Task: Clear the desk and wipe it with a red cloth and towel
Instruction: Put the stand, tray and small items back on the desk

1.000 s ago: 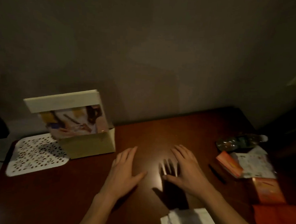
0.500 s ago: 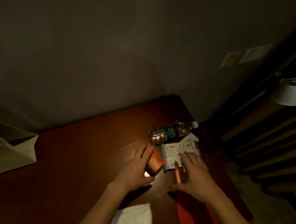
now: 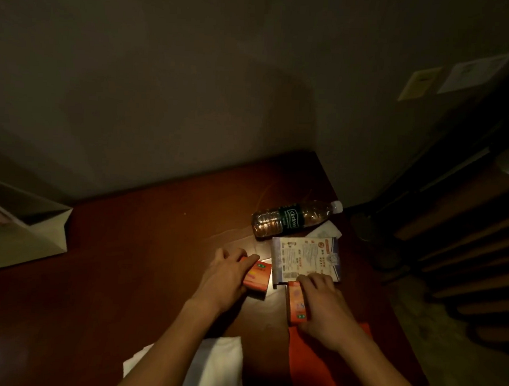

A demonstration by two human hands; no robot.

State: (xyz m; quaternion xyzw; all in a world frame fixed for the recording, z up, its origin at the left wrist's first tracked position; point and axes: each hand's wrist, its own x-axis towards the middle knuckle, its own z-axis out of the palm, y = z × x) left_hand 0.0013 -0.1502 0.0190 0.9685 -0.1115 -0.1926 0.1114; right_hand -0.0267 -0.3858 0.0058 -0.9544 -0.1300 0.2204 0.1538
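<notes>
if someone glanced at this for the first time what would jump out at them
Probably the two hands at the centre of the dim wooden desk: the left hand grips one orange box, and the right hand lies over another orange box. Just behind them a plastic water bottle lies on its side beside a printed white packet, near the desk's far right corner.

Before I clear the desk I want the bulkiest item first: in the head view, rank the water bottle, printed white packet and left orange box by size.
1. Water bottle and printed white packet: look alike, unranked.
2. Left orange box, partly under the left hand.
</notes>
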